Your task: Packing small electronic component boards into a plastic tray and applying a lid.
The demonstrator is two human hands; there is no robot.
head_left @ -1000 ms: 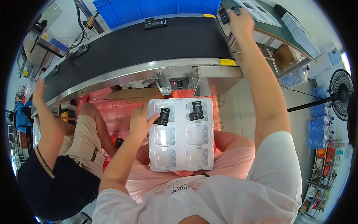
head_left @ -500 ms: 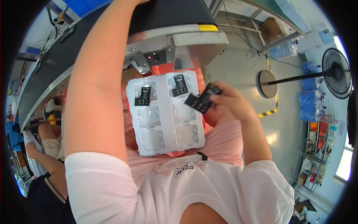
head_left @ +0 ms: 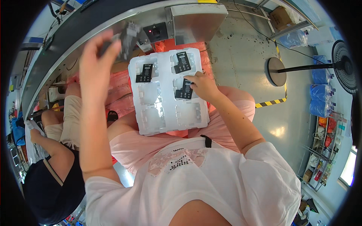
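One more black battery (head_left: 183, 93) lies in the tray (head_left: 166, 88).

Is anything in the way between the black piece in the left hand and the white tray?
Nothing visible: the blurred black piece in the left hand appears near the far-left corner of the white tray.

Black flat packs (head_left: 183, 61), pale printing (head_left: 146, 72) too small to read
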